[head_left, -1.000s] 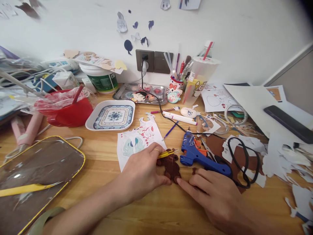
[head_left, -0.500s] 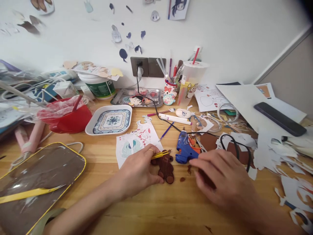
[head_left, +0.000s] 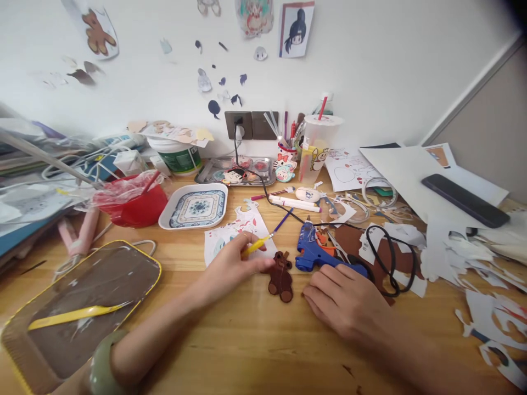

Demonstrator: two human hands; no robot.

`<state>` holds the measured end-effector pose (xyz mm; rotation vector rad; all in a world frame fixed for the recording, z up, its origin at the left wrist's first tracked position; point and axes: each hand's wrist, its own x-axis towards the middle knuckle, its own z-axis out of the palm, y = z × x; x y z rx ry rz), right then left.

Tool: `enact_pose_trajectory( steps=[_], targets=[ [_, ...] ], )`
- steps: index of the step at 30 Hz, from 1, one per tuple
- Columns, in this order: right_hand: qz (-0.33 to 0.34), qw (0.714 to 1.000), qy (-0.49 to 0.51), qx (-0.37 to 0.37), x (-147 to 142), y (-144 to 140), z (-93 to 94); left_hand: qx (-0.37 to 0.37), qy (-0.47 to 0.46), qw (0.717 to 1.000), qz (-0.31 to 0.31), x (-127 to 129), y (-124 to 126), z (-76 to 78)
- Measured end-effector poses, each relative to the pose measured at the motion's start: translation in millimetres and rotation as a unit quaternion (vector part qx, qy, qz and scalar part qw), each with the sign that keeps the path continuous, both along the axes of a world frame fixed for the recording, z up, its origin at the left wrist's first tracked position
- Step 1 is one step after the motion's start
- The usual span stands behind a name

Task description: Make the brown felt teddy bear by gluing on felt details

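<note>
Bare wooden table (head_left: 263,351) lies open nearest the camera. Beyond it the right hand (head_left: 348,302) rests flat, fingers loosely spread and holding nothing, just right of the small brown bear-shaped cutout (head_left: 281,277). The left hand (head_left: 233,266) pinches yellow tweezers (head_left: 256,245), its fingers touching the cutout's left edge. A blue glue gun (head_left: 319,253) crowds in just behind.
</note>
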<state>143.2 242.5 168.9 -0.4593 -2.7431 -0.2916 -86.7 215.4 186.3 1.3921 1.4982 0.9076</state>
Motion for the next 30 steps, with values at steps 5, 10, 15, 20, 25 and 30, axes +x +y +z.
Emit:
enact_pose_trajectory(
  steps=[5, 10, 15, 20, 25, 30],
  targets=[
    [-0.073, 0.976, 0.146, -0.145, -3, -4, 15.9, -0.009, -0.091, 0.990, 0.108, 5, -2, 10.4],
    [-0.152, 0.852, 0.264, -0.426, -8, -10, 35.4, -0.052, -0.175, 0.982, 0.058, 34, -19, 21.8],
    [-0.144, 0.793, 0.264, -0.530, -11, -8, 33.3, -0.099, -0.213, 0.972, 0.027, 50, -27, 21.1],
    [-0.095, 0.875, 0.233, -0.413, -12, -19, 30.9, -0.060, -0.204, 0.973, 0.085, 38, -20, 15.1],
    [0.064, 0.930, 0.107, -0.345, -25, -44, 19.2, -0.044, -0.210, 0.970, 0.116, 30, -15, 10.8],
    [0.048, 0.939, 0.050, -0.338, -40, -56, -1.5, -0.039, -0.217, 0.967, 0.127, 29, -14, 15.6]
  ],
)
